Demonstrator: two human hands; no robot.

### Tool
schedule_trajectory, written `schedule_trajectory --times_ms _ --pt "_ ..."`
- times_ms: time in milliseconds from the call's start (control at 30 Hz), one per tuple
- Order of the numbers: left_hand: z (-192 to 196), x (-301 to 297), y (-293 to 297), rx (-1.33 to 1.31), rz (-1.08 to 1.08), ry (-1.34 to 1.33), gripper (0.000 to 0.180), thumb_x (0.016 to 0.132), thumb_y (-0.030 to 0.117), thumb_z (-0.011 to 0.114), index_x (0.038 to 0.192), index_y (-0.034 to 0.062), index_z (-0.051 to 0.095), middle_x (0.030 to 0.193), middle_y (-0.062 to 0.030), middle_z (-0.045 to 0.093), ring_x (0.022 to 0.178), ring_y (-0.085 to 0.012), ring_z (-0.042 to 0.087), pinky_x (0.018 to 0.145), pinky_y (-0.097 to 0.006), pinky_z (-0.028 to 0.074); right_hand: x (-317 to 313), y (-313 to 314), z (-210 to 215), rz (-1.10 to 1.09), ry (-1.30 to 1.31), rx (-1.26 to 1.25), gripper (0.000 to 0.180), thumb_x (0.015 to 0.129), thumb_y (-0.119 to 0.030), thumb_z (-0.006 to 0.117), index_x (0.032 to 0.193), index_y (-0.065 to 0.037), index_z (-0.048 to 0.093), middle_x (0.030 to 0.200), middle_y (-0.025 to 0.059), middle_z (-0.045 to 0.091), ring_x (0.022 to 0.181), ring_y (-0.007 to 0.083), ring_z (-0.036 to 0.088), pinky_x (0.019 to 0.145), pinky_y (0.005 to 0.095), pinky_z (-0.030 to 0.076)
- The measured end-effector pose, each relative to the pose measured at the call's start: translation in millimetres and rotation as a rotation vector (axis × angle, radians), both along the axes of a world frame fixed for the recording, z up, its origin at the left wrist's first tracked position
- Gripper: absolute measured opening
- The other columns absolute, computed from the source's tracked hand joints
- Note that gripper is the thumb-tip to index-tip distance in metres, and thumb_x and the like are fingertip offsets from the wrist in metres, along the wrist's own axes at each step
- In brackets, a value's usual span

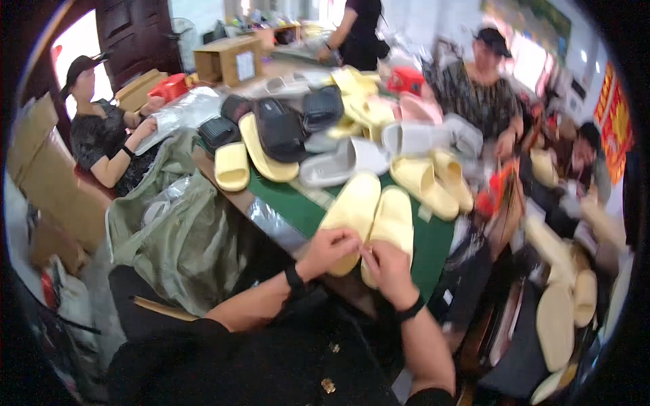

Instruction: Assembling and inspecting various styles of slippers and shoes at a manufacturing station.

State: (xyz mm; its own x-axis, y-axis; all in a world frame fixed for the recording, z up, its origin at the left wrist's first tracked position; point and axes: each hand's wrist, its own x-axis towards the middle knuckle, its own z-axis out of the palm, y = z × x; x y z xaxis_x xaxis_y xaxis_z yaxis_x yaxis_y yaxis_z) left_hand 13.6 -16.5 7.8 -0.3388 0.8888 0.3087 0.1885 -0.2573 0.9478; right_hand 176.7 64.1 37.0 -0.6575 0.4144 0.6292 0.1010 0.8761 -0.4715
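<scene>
A pair of pale yellow slide slippers lies side by side in front of me, toes pointing away: the left slipper (357, 204) and the right slipper (394, 218). My left hand (330, 252) is over the near part of the left slipper, thumb and fingertips pinched together. Close beside it, my right hand (388, 268) is also closed in a pinch over the near end of the right slipper. The fingertips of both hands nearly meet between the slippers. Anything held there is too small and blurred to make out. Both wrists wear black bands.
Grey slippers (344, 164), black slippers (279, 128) and more yellow slippers (426, 186) crowd the green tabletop (433, 250) beyond. A green sack (179, 237) stands at the left. Loose beige slippers (556, 325) lie at right. Several people work around the table.
</scene>
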Motion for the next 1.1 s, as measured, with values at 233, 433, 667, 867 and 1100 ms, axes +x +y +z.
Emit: schedule_trajectory --times_ms 233,433,667,867,1100 --pt "-3.5 -1.0 9.7 0.060 0.046 -0.064 0.010 0.093 0.004 0.057 0.088 -0.0004 0.064 0.077 -0.0017 0.062 0.065 -0.0071 0.053 0.060 -0.022 0.043 -4.8 18.5 -7.4 0.062 0.101 0.042 0.011 0.087 -0.015 0.063 0.084 -0.007 0.057 0.074 0.0119 0.061 0.072 0.0329 0.062 0.062 0.0434 0.049" --pt "-10.1 -0.6 11.0 0.141 -0.031 -0.033 0.008 0.094 0.006 0.059 0.093 -0.0011 0.064 0.077 -0.0025 0.065 0.066 -0.0064 0.057 0.061 -0.021 0.046 2.6 15.7 -9.3 0.036 0.082 0.050 0.014 0.087 -0.020 0.063 0.083 -0.008 0.055 0.074 0.0101 0.059 0.073 0.0319 0.063 0.062 0.0440 0.049" --pt "-14.8 -0.3 6.9 0.138 -0.029 -0.058 0.008 0.094 0.005 0.060 0.093 -0.0013 0.064 0.076 -0.0024 0.063 0.066 -0.0060 0.055 0.061 -0.020 0.045 4.7 13.7 -12.8 0.041 0.059 0.027 0.013 0.087 -0.020 0.062 0.085 -0.010 0.054 0.074 0.0094 0.059 0.074 0.0313 0.063 0.062 0.0439 0.050" --pt "-11.2 0.4 5.3 0.130 -0.011 -0.051 0.006 0.093 0.002 0.059 0.092 -0.0022 0.063 0.077 -0.0020 0.062 0.067 -0.0058 0.054 0.062 -0.021 0.045 3.9 14.4 -9.3 0.058 0.061 0.045 0.012 0.086 -0.017 0.063 0.084 -0.009 0.054 0.072 0.0097 0.058 0.073 0.0312 0.063 0.061 0.0441 0.050" --pt "-9.2 1.9 1.3 0.098 0.015 -0.017 0.007 0.092 0.003 0.060 0.092 -0.0020 0.065 0.077 -0.0015 0.064 0.067 -0.0060 0.056 0.062 -0.021 0.046 4.6 11.6 -6.1 0.045 0.046 0.036 0.011 0.085 -0.015 0.068 0.086 -0.006 0.062 0.075 0.0118 0.061 0.070 0.0316 0.063 0.061 0.0411 0.050"
